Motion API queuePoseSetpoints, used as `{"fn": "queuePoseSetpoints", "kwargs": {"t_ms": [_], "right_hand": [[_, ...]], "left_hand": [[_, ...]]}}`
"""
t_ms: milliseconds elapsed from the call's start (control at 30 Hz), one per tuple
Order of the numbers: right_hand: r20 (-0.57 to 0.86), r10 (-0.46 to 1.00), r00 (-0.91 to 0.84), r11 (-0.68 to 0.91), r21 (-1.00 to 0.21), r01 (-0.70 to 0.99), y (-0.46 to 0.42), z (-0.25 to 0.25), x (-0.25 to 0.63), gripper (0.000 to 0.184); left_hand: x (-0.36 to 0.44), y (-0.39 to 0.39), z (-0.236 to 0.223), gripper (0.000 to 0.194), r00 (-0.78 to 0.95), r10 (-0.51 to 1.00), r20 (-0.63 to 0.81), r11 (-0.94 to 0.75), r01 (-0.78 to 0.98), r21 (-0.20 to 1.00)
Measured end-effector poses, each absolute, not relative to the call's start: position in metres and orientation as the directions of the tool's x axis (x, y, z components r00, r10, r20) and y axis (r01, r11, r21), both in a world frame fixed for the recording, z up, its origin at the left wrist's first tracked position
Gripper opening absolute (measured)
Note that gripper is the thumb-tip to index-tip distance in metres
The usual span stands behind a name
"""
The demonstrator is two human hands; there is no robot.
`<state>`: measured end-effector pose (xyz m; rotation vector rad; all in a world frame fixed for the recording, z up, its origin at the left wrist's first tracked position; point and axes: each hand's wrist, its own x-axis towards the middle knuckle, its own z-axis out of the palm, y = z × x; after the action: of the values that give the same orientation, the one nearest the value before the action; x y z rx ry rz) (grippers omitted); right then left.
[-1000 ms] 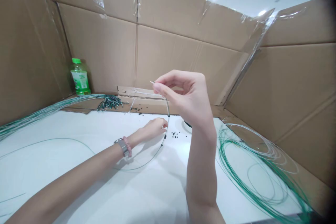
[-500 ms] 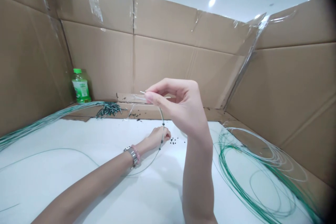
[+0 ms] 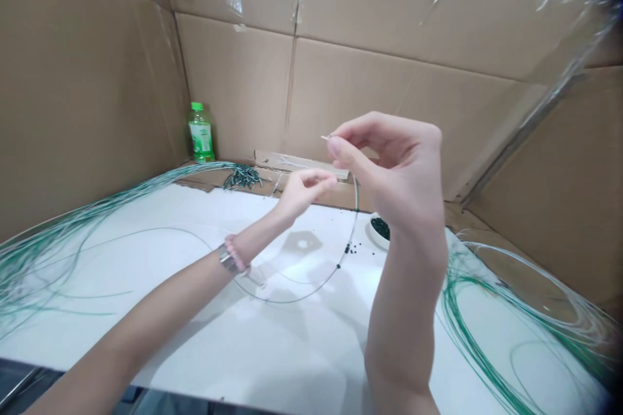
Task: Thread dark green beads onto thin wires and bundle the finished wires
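Note:
My right hand point(image 3: 396, 162) is raised and pinches the end of a thin green wire point(image 3: 292, 302), whose pale tip pokes out past the thumb and forefinger. From behind the fingers the wire hangs in a loop toward the tabletop, carrying a few small black beads point(image 3: 339, 266). My left hand point(image 3: 307, 193), with a bracelet and a watch at the wrist, is held above the table, left of and below the right fingertips. Its thumb and forefinger are pressed together; whatever is between them is too small to make out. Loose black beads point(image 3: 354, 249) lie on the white tabletop point(image 3: 253, 350).
A white bowl of dark beads point(image 3: 379, 228) is partly behind my right forearm. Coiled green wires point(image 3: 457, 311) lie at right, and a long bundle of wires point(image 3: 126, 198) at left. A green bottle point(image 3: 201, 135) stands by the cardboard wall point(image 3: 233, 84).
My left hand has lifted from the loose beads up toward the right fingertips. The right hand still pinches the wire end. The view has tilted down and turned left, bringing the bowl into sight.

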<state>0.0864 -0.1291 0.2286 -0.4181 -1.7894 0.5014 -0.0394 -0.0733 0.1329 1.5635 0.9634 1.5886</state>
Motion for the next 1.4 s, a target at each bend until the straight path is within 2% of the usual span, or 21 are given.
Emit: {"fn": "queuePoseSetpoints", "kwargs": {"t_ms": [100, 200, 433, 667, 867, 1267, 1400], "right_hand": [[0.853, 0.486, -0.189, 0.872, -0.488, 0.041, -0.132, 0.225, 0.078, 0.017], [0.862, 0.486, -0.146, 0.874, -0.475, 0.105, -0.139, 0.221, 0.07, 0.014], [0.876, 0.459, -0.147, 0.888, -0.458, 0.045, -0.161, 0.215, 0.061, 0.014], [0.875, 0.438, -0.204, 0.899, -0.425, 0.106, -0.16, 0.215, 0.064, 0.014], [0.892, 0.409, -0.193, 0.912, -0.394, 0.113, -0.16, 0.216, 0.063, 0.016], [0.913, 0.371, -0.169, 0.927, -0.353, 0.13, -0.16, 0.217, 0.061, 0.017], [0.947, 0.296, -0.127, 0.951, -0.28, 0.131, -0.158, 0.214, 0.059, 0.017]], "left_hand": [[-0.067, -0.101, 0.167, 0.028, -0.1, 0.845, 0.525, -0.534, -0.103, 0.839], [-0.081, -0.131, 0.194, 0.021, -0.105, 0.796, 0.597, -0.6, -0.278, 0.751], [-0.079, -0.152, 0.203, 0.016, -0.025, 0.793, 0.608, -0.569, -0.388, 0.725], [-0.079, -0.15, 0.2, 0.013, -0.017, 0.768, 0.64, -0.605, -0.344, 0.718], [-0.079, -0.151, 0.199, 0.006, 0.002, 0.751, 0.661, -0.61, -0.382, 0.694], [-0.075, -0.153, 0.198, 0.006, -0.036, 0.746, 0.665, -0.621, -0.398, 0.675], [-0.075, -0.154, 0.197, 0.006, -0.029, 0.737, 0.676, -0.63, -0.393, 0.67]]}}
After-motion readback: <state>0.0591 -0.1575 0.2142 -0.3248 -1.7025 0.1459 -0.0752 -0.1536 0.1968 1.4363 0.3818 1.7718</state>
